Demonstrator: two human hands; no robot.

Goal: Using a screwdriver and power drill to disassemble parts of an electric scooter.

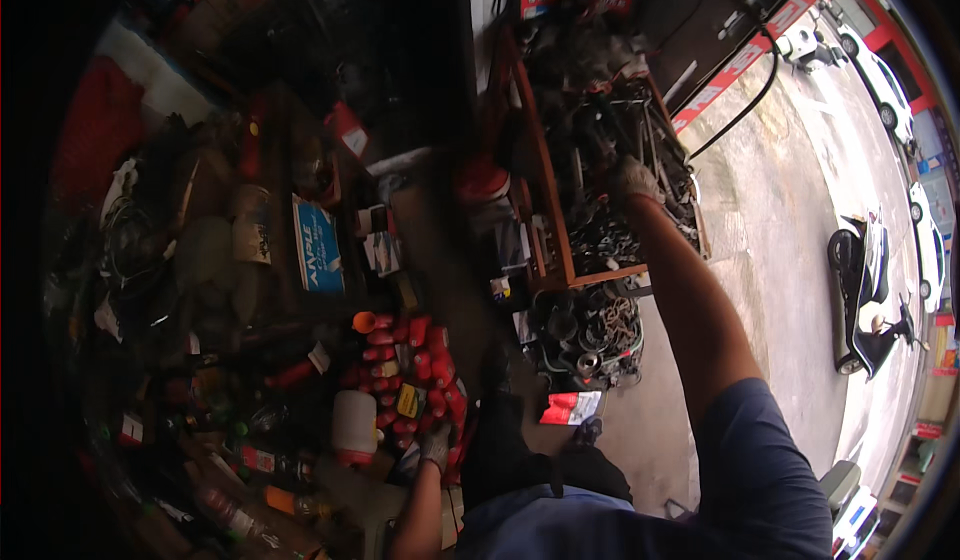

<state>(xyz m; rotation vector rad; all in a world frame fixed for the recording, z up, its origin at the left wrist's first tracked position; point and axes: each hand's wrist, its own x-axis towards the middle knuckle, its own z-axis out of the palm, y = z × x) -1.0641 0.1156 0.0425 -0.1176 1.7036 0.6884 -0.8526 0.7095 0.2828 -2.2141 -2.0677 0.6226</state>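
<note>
My right arm stretches forward over a wooden tool tray [541, 160] heaped with dark metal tools. My gloved right hand [637, 180] lies on the pile, close to some long wrenches [648, 125]; its fingers are too unclear to tell whether they grip anything. Low on the left, my gloved left hand [436, 446] hangs beside a cluster of red bottles [421, 368]. Shade and blur hide its fingers and whether it touches a bottle. A pale plastic jug [354, 422] stands left of that hand.
Below the tray sits a bin of metal parts [585, 335], with a red and white packet [571, 408] on the floor before it. Cluttered shelving at left holds a blue box [318, 244] and an orange funnel [364, 322]. A scooter [872, 300] is parked outside at right.
</note>
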